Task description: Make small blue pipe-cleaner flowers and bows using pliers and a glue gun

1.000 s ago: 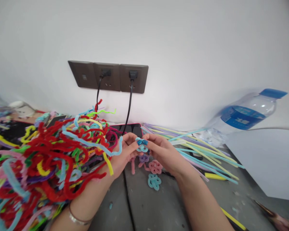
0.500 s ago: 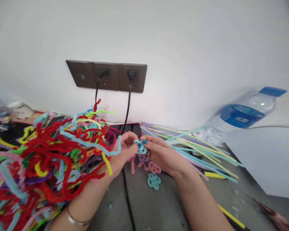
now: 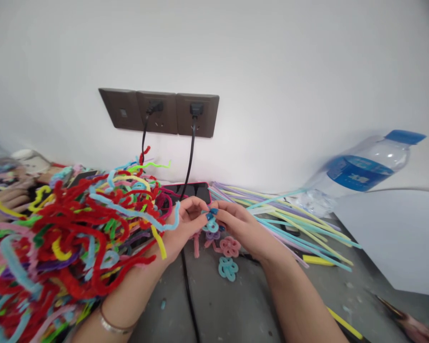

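Between the fingertips of both hands is a light blue pipe cleaner flower (image 3: 210,226), its upper part hidden by the thumbs. My left hand (image 3: 186,220) pinches it from the left, finger and thumb closed. From the right, my right hand (image 3: 236,224) pinches the same flower, its blue-nailed thumb meeting the left thumb. Just below lie a purple pipe cleaner flower (image 3: 212,236), a pink pipe cleaner flower (image 3: 230,247) and another light blue flower (image 3: 228,269) on the grey table. A pink pipe cleaner piece (image 3: 196,247) sits under the left fingers.
A tangled heap of pipe cleaners (image 3: 82,228) crowds the left forearm. Straight pastel pipe cleaners (image 3: 289,221) lie right, beside a bottle (image 3: 364,166) and white sheet (image 3: 396,233). A black cable (image 3: 188,286) crosses the table; a phone (image 3: 196,189) lies behind. Another person's hand (image 3: 9,202) shows far left.
Both thumbs have shifted over the top of the held blue flower, covering more of it. Another person's hand has come into view at the far left.
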`<state>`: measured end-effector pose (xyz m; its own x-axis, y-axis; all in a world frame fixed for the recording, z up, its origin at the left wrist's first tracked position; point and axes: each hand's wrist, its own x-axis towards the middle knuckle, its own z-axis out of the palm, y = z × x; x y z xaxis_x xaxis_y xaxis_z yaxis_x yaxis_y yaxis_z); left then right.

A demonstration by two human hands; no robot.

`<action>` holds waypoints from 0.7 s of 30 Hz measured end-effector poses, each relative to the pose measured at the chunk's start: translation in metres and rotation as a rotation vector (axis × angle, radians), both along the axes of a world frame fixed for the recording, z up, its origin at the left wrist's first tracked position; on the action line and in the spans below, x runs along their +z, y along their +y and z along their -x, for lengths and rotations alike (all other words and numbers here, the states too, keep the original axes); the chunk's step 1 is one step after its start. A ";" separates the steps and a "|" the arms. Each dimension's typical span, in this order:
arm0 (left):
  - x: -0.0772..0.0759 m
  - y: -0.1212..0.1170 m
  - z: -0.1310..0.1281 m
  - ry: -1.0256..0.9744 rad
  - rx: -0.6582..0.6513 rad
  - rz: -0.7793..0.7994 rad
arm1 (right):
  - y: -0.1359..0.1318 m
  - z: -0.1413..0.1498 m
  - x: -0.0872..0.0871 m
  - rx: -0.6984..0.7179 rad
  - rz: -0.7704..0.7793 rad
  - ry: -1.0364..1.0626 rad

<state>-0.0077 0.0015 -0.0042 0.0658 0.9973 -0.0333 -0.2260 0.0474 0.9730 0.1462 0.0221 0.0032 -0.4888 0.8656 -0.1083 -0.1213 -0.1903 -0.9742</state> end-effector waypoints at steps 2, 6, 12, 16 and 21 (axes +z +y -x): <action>-0.001 0.001 0.000 -0.037 0.002 -0.006 | -0.001 0.004 -0.003 -0.032 -0.008 0.042; 0.000 0.002 0.000 -0.135 0.033 0.000 | -0.004 0.015 -0.007 -0.107 0.084 0.200; 0.002 0.002 -0.001 -0.195 0.131 0.035 | -0.008 0.026 -0.001 -0.172 0.229 0.375; 0.003 0.001 -0.002 -0.269 0.162 0.034 | -0.008 0.028 0.001 -0.167 0.264 0.451; 0.005 0.001 -0.002 -0.245 0.168 0.033 | -0.006 0.023 -0.002 -0.121 0.184 0.384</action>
<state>-0.0056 0.0026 0.0011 -0.0900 0.9935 -0.0695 -0.4617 0.0202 0.8868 0.1233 0.0159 0.0017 -0.4204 0.9023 -0.0957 -0.5001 -0.3184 -0.8053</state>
